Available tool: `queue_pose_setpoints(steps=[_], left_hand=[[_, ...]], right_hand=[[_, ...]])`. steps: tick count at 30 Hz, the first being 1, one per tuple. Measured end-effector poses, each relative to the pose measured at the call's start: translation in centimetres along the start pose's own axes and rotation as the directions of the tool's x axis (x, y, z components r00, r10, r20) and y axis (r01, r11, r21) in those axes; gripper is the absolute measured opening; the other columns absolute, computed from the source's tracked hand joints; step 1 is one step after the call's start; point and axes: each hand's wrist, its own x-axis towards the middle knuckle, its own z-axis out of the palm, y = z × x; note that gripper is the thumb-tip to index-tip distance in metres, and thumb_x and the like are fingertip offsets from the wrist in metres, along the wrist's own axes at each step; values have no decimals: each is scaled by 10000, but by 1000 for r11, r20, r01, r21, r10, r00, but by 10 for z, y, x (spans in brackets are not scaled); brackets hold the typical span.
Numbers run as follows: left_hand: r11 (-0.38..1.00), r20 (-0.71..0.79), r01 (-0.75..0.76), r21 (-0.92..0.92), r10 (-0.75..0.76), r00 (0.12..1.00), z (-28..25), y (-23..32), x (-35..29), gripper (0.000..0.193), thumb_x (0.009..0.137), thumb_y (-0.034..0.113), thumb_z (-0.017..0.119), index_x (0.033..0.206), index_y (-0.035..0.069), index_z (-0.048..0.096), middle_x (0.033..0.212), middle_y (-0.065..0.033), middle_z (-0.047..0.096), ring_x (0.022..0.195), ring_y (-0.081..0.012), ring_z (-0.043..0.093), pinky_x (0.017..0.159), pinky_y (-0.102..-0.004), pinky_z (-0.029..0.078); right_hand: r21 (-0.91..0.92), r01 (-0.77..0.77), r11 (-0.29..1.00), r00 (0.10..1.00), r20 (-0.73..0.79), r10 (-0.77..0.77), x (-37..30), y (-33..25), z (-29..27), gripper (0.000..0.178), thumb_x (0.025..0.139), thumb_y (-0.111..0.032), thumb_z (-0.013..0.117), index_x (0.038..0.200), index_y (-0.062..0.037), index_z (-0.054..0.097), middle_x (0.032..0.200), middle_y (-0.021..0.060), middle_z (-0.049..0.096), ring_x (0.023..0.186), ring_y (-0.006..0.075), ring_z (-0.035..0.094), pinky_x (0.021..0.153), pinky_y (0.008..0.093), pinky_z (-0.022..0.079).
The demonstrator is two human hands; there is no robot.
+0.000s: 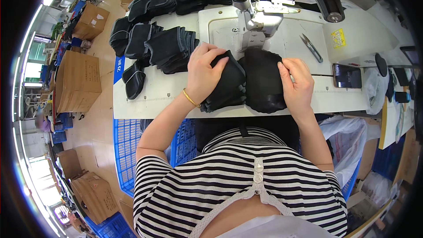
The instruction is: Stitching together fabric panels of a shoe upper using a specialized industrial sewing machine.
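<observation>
A stack of black fabric pieces with grey edges [225, 89] lies at the front of the white sewing table [176, 105]. My left hand [206, 68] closes thumb and fingers at its top corner. Beside it, to the right, rests a rounded black fabric piece [265, 81], its far edge close under the sewing machine head [260, 24]. My right hand [297, 81] pinches that piece by its upper right edge. Whether more layers lie beneath it, I cannot tell.
More stacks of dark fabric pieces [169, 46] cover the table's left. On the right lie thread snips [312, 48] and a phone [347, 76]. Blue plastic baskets [124, 150] stand below the table, and a basket with a white plastic bag [348, 136]. Cardboard boxes [79, 81] line the left aisle.
</observation>
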Motion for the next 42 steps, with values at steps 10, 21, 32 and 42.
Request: queue_pose_setpoints(steps=[10, 21, 32, 42], left_hand=[[649, 249, 186, -738, 6, 969, -58, 54, 20, 138, 767, -73, 745, 881, -3, 709, 892, -63, 676, 823, -125, 630, 732, -238, 495], [807, 258, 162, -569, -12, 966, -56, 88, 44, 119, 760, -34, 775, 818, 15, 683, 857, -31, 679, 809, -111, 628, 760, -237, 495], [794, 222, 174, -582, -51, 974, -49, 90, 40, 121, 769, -46, 771, 827, 8, 680, 839, -24, 685, 785, -85, 622, 739, -218, 501], [771, 379, 316, -553, -105, 920, -49, 90, 43, 142, 833, 49, 751, 959, -4, 711, 843, -23, 702, 782, -64, 622, 734, -215, 510]], right_hand=[[238, -73, 969, 997, 12, 73, 17, -31, -11, 124, 891, -1, 663, 1013, 23, 671, 801, 100, 645, 671, 168, 588, 620, 270, 466], [597, -239, 766, 967, 217, 133, 18, -66, -12, 167, 933, -22, 637, 1090, 31, 647, 894, 74, 672, 770, 93, 621, 687, 224, 500], [582, -373, 723, 924, 300, 235, 18, -69, -18, 120, 922, -46, 634, 1012, 31, 657, 798, 52, 639, 661, 63, 558, 579, 214, 432], [514, -268, 815, 963, 158, 217, 21, -71, -14, 83, 909, -58, 652, 942, 17, 670, 718, 45, 619, 580, 67, 514, 525, 229, 408]])
